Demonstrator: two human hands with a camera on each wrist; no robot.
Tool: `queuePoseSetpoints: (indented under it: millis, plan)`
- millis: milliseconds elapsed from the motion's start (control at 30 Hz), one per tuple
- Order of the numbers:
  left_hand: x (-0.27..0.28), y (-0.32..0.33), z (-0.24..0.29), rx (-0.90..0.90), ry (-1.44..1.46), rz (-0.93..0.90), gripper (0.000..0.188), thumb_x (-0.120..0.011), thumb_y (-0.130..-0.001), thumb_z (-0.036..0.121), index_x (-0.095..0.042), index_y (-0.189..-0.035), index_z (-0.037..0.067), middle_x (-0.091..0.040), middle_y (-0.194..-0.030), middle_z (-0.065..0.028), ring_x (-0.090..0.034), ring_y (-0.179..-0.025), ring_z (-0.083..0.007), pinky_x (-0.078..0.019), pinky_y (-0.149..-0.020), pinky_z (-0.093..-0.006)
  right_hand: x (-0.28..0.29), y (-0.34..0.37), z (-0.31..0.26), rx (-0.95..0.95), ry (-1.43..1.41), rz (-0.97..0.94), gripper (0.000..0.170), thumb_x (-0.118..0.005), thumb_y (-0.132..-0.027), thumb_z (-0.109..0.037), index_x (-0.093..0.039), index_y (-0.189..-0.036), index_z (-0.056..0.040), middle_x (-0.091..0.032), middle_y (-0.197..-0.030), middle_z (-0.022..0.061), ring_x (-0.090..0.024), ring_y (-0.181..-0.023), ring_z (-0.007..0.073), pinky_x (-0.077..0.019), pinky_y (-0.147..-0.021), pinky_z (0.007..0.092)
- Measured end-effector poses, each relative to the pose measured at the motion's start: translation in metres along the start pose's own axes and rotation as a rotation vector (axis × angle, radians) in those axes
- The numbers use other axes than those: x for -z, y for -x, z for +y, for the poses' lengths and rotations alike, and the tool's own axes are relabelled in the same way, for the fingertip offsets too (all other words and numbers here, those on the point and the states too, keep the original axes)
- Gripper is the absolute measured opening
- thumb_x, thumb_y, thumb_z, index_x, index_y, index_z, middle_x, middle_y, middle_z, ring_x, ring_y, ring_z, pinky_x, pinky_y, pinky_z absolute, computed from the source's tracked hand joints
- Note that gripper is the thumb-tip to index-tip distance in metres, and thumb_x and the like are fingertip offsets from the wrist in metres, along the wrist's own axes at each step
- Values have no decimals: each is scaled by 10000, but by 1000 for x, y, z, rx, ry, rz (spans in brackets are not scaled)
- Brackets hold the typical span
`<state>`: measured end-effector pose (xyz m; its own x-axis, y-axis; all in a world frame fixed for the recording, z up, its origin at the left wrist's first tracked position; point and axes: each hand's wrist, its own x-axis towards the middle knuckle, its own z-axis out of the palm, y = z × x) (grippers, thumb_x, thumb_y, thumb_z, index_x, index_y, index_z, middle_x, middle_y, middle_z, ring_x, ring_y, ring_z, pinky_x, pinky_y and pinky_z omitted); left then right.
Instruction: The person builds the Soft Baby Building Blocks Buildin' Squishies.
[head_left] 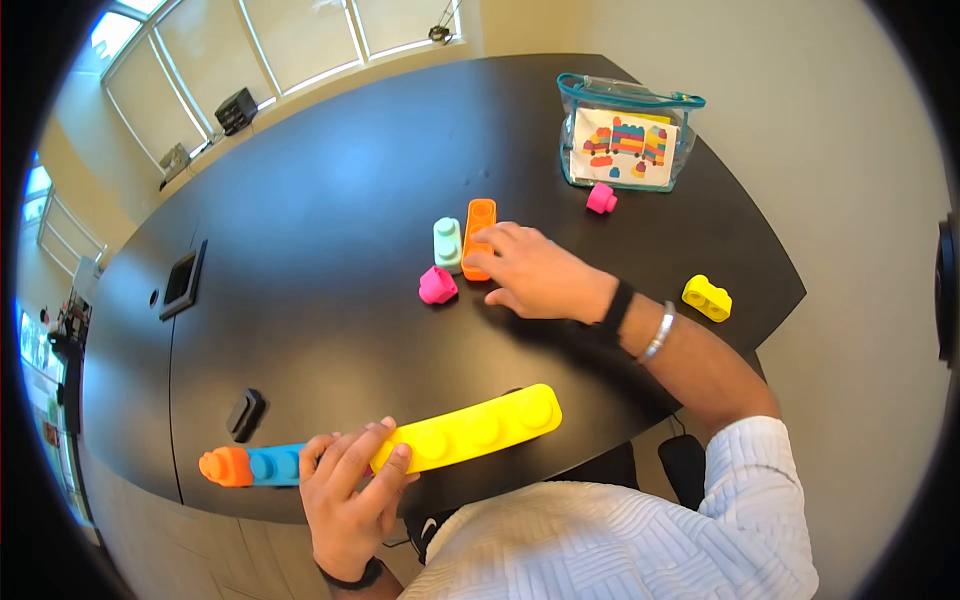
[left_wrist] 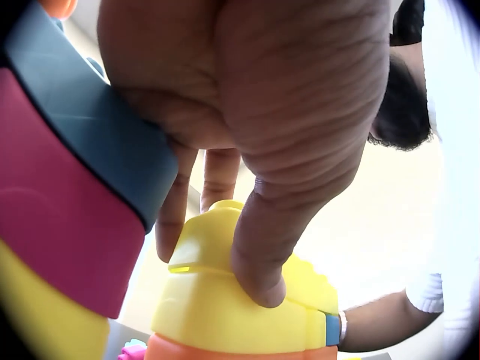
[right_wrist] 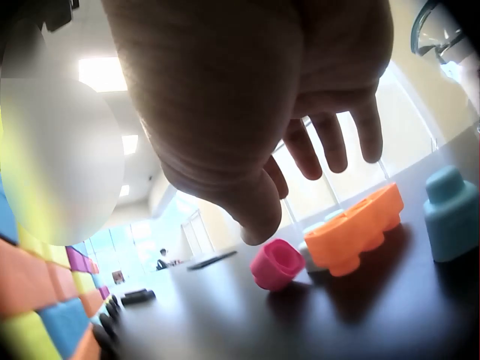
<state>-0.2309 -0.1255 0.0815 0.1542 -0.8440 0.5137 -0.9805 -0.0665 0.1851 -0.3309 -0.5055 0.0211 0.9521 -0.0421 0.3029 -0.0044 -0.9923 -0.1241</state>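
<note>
My left hand (head_left: 350, 490) holds a long yellow building block (head_left: 485, 425), the thumb on one side and fingertips on the other. In the left wrist view this yellow block (left_wrist: 225, 307) sits on an orange layer (left_wrist: 240, 349). Beside it rise stacked blue (left_wrist: 90, 127) and magenta (left_wrist: 67, 195) blocks. My right hand (head_left: 545, 272) hovers over an orange block (head_left: 480, 215), fingers spread and slightly bent. That orange block (right_wrist: 356, 229) lies studs down in the right wrist view. Close by are a mint block (head_left: 447, 243), a pink block (head_left: 437, 285) and a blue-green block (right_wrist: 450, 214).
A clear zip bag (head_left: 630, 135) with a picture card stands at the far right, a pink block (head_left: 601, 198) before it. A yellow block (head_left: 708, 298) lies near the right edge. A black object (head_left: 245, 414) and a table socket panel (head_left: 184, 280) are on the left.
</note>
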Motion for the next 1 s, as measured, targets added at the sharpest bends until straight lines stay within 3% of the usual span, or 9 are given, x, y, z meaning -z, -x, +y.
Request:
queuePoseSetpoints:
  millis: [167, 233, 400, 500, 567, 600, 667, 833, 1000]
  plan:
    - [2, 1, -2, -26, -1, -19, 440, -966, -798, 210, -767, -1179, 116, -803, -1317, -137, -767, -1067, -346, -526, -1003, -537, -45, -43, 5, 12, 153, 115, 708, -812, -1015, -382, -585, -1622, -96, -597, -1544, 245, -558, -1473, 431, -475, -1176, 673]
    - [0, 3, -2, -6, 1, -18, 431, -965, -803, 202, -767, -1175, 115, -798, -1324, -140, -762, -1066, -347, -523, -1013, -538, -53, -55, 8, -76, 163, -88, 597, -753, -1058, -428, -653, -1551, -106, -618, -1486, 228, -579, -1431, 413, -494, -1145, 687]
    - [-2, 4, -4, -11, -2, -23, 418, -966, -804, 191, -768, -1163, 106, -793, -1327, -145, -756, -1062, -351, -517, -1021, -546, -54, -73, 11, -135, 132, 13, 252, -772, -1037, -328, -737, -1165, -114, -694, -1177, 137, -648, -1234, 361, -548, -996, 622]
    - [-1, 9, -10, -8, -7, -15, 385, -949, -835, 238, -774, -1151, 106, -796, -1318, -145, -753, -1047, -349, -515, -1018, -549, -46, -67, 11, -107, 54, 92, 203, -802, -980, -187, -736, -1160, -116, -686, -1170, 139, -658, -1153, 355, -553, -957, 564]
    - [4, 20, -18, -101, 17, -177, 576, -764, -1049, 159, -620, -1606, 150, -537, -1700, -219, -588, -1415, -464, -477, -1196, -567, -27, -61, 7, -77, 22, 217, 221, -798, -953, -122, -738, -1166, -112, -685, -1159, 142, -656, -1114, 358, -551, -936, 538]
    - [3, 17, -14, -78, 20, -178, 576, -764, -1049, 159, -620, -1606, 150, -537, -1700, -219, -588, -1415, -464, -477, -1196, -567, -12, -57, 3, -51, -16, 344, 256, -794, -926, -57, -739, -1171, -107, -684, -1148, 144, -653, -1075, 362, -549, -915, 511]
    - [3, 1, -3, -8, 25, -21, 356, -914, -878, 300, -783, -1153, 115, -800, -1306, -138, -751, -1024, -342, -514, -1014, -542, 39, -44, -18, 16, -152, 479, 291, -760, -933, 1, -740, -1214, -74, -682, -1111, 151, -650, -983, 380, -557, -903, 477]
    - [2, 0, 1, 46, 14, 11, 334, -879, -926, 347, -796, -1172, 137, -809, -1283, -121, -752, -994, -328, -516, -1006, -519, 139, 13, -89, 222, -418, 330, 470, -775, -900, 49, -788, -1358, -54, -658, -1129, 138, -649, -1004, 336, -569, -892, 447]
    - [-6, 3, -1, 70, 39, 43, 371, -875, -955, 340, -746, -1232, 130, -826, -1317, -58, -801, -1095, -238, -519, -1035, -470, 126, 40, -126, 443, -408, 69, 490, -826, -891, -53, -823, -1381, -69, -666, -1193, 94, -667, -1058, 335, -610, -867, 397]
